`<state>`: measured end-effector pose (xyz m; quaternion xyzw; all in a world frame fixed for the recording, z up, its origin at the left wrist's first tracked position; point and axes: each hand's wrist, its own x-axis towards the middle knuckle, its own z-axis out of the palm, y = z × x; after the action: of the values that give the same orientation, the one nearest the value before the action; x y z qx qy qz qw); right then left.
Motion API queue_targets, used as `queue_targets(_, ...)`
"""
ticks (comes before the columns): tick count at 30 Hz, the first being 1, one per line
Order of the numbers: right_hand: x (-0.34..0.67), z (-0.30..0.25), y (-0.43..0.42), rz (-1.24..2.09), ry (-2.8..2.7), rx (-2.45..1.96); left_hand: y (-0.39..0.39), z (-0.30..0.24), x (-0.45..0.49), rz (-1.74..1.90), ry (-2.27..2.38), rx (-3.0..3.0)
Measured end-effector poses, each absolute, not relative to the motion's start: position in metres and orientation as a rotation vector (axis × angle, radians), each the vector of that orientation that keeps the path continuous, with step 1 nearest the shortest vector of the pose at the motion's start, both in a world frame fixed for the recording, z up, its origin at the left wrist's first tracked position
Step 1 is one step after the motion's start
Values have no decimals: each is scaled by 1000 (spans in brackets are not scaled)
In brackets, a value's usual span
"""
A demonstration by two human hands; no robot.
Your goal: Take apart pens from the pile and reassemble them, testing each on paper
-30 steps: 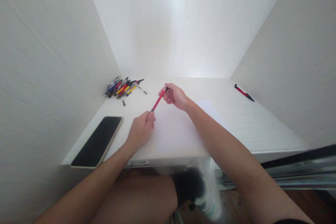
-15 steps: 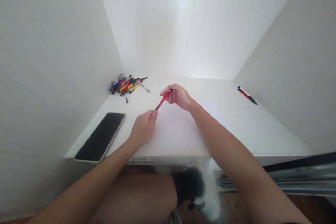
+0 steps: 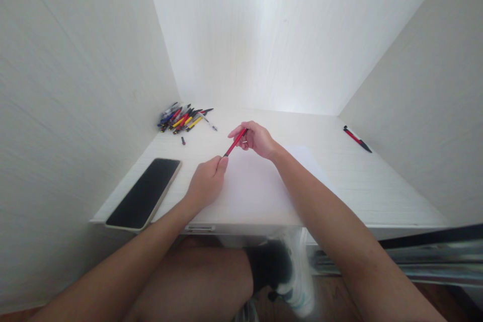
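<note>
A red pen (image 3: pixel 235 143) with dark ends slants between my two hands, above a white sheet of paper (image 3: pixel 256 191). My left hand (image 3: pixel 208 179) is closed round its lower end, thumb on top, and hides that end. At the upper end, my right hand (image 3: pixel 257 140) pinches the pen with its fingertips, the other fingers curled below. The paper lies flat on the white desk (image 3: pixel 350 196), partly covered by my right forearm.
A pile of pens (image 3: pixel 181 119) lies in the back left corner, with a small dark piece (image 3: pixel 183 141) before it. A black-screened phone (image 3: pixel 145 193) rests at the front left. One red and black pen (image 3: pixel 356 139) lies near the right wall. Walls enclose three sides.
The camera view has shifted slightly. Both hands keep hold of the red pen in nearly the same place; the right fingers have shifted a little at its upper end.
</note>
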<state>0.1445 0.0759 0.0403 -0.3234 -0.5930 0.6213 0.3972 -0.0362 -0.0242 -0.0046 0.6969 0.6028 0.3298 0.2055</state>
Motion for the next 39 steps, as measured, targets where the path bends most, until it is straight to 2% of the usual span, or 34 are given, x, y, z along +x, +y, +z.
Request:
queue_targets(20, 143, 29, 84, 1618, -1547, -730, -24, -6, -37, 951, 1634, 1912)
queue_targets(30, 112, 40, 56, 1501, -1364, -737, -25, -6, -36, 1009, 1561, 1862)
queue_targets(39, 106, 36, 54, 1352, -1411, -737, -25, -6, -36, 1024, 1571, 1864)
